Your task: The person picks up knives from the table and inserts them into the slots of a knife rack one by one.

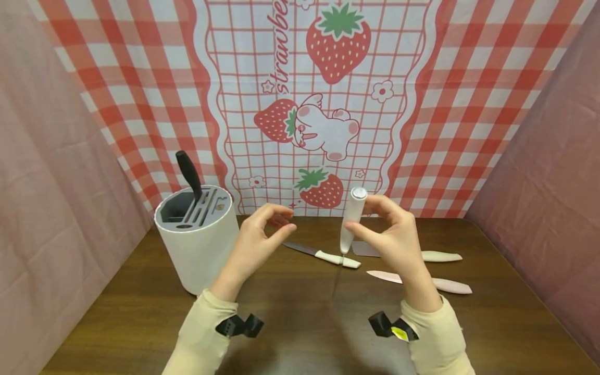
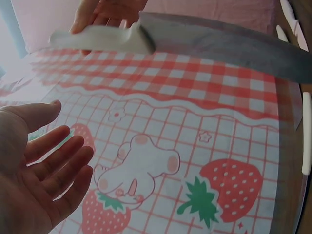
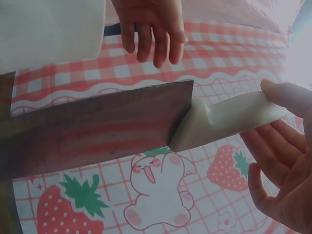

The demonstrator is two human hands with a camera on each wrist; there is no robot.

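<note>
My right hand pinches a broad-bladed kitchen knife by its white handle, which stands nearly upright with the blade pointing down. In the right wrist view the wide grey blade shows at full breadth. My left hand hovers to the left of the knife, apart from it, with loosely bent fingers and nothing in them. Close to the left hand is a white knife block with a black handle sticking out of its slotted grey top.
Behind the held knife, a smaller white-handled knife lies on the brown table. Further right lie a cream-handled knife and a pink knife, both partly hidden by my right arm. A strawberry-print cloth hangs behind.
</note>
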